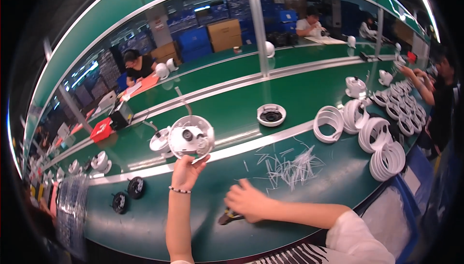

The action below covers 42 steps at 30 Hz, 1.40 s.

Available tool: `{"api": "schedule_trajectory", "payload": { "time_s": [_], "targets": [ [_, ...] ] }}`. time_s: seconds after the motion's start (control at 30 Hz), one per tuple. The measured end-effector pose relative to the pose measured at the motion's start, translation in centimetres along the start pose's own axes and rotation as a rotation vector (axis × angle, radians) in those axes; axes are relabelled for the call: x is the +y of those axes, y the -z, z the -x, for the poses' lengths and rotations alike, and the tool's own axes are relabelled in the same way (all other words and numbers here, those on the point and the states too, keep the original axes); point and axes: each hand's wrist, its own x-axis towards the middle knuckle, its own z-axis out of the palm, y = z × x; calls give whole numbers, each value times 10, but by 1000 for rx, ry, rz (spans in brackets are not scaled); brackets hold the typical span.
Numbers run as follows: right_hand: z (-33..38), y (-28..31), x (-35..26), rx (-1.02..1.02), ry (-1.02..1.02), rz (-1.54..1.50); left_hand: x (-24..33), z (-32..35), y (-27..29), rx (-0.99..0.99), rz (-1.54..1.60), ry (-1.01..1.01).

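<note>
My left hand (186,169) is raised above the green bench, gripping by its lower rim a round white dome camera unit (191,137) with a lens block in its middle. A beaded bracelet sits on that wrist. My right hand (247,199) lies low on the bench surface, fingers closed over a small dark hand tool (227,217) whose tip pokes out at the left. A scatter of thin white cable ties (290,167) lies just right of my right hand.
Stacks of white rings (367,131) stand at the right. A round white base (271,114) sits on the green conveyor (232,104). Two black discs (128,194) lie at the left beside a clear plastic tray stack (72,211). Other people work at the right edge and far benches.
</note>
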Motion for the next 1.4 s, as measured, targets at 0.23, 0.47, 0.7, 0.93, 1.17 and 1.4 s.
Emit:
{"api": "schedule_trajectory", "payload": {
  "time_s": [0.23, 0.47, 0.7, 0.93, 1.17, 1.4],
  "targets": [
    [48, 85, 68, 504, -372, 24, -12, 21, -16, -17, -373, 4],
    [29, 105, 88, 430, -385, 182, -30, 30, -37, -123, -404, 52],
    [24, 87, 89, 463, -432, 190, -33, 33, -39, -87, -434, 41],
    [14, 84, 87, 451, -445, 197, -34, 33, -40, -95, -443, 42],
    [23, 60, 88, 387, -486, 71, -40, 31, -36, -52, -414, 41],
    [48, 26, 76, 566, -577, -134, -59, 33, -42, -5, -436, -18]
  ]
}}
